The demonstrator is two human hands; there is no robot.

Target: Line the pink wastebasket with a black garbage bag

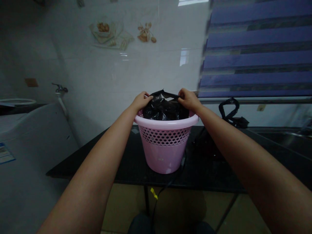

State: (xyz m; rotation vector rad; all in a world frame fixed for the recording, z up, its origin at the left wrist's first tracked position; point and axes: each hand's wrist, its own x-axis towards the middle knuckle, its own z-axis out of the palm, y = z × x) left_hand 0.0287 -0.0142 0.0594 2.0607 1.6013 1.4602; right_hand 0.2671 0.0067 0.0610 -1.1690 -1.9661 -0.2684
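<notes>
A pink basket point(163, 152) with a band of holes below its rim stands upright on the dark countertop point(131, 165). Inside its mouth sits a black plastic bag point(165, 109), its upper edge raised above the rim at the back. My left hand point(142, 100) pinches the bag's edge at the basket's left side. At the right side, my right hand point(188, 99) grips the same edge with bent fingers. The lower part of the bag is hidden by the basket wall.
Another black plastic bag point(234, 118) with a looped handle rests behind my right forearm. A sink point(280, 138) is at the far right, a white appliance point(31, 156) at the left. A cord with a yellow tag point(154, 193) hangs over the counter's front edge.
</notes>
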